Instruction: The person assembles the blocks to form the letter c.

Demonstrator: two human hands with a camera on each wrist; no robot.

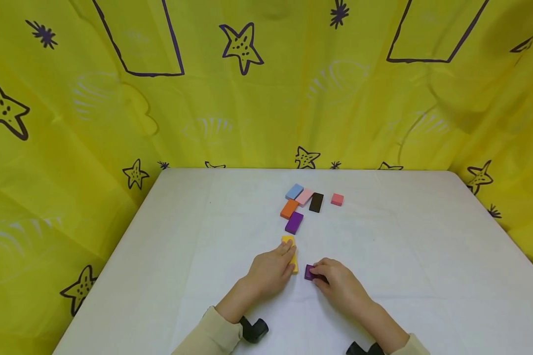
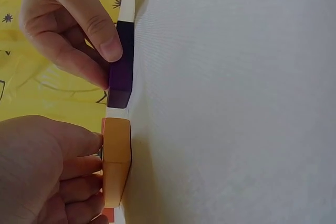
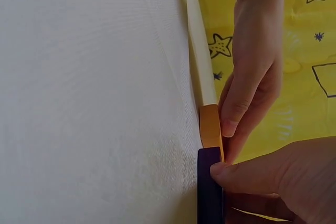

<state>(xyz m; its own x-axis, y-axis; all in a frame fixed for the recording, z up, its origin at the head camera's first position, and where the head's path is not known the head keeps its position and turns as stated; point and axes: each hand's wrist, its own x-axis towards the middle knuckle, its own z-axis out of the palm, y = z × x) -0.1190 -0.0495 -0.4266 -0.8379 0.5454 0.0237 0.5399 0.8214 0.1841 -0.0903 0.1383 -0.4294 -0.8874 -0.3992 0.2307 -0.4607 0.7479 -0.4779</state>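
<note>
Near the table's middle, my left hand point(image 1: 272, 270) holds a yellow block point(image 1: 295, 266), its fingers lying over the top and the thumb near the close end. The left wrist view shows this yellow block point(image 2: 116, 156) low on the white cloth with the fingertips at its upper side. Just to the right, my right hand point(image 1: 339, 283) pinches a dark purple block point(image 1: 309, 272) between thumb and fingers. Part of that block is hidden under the fingers in the head view. A narrow gap separates the two blocks, and in the right wrist view the purple block point(image 3: 209, 182) overlaps the yellow one point(image 3: 210, 124).
Beyond my hands lie a purple block point(image 1: 294, 223), an orange one point(image 1: 289, 209), a light blue one point(image 1: 294, 192), a pink one point(image 1: 304, 197) and a dark brown one point(image 1: 316, 202), close together. A small coral block point(image 1: 337, 199) sits apart. A yellow curtain point(image 1: 266, 108) surrounds the white table point(image 1: 404, 236).
</note>
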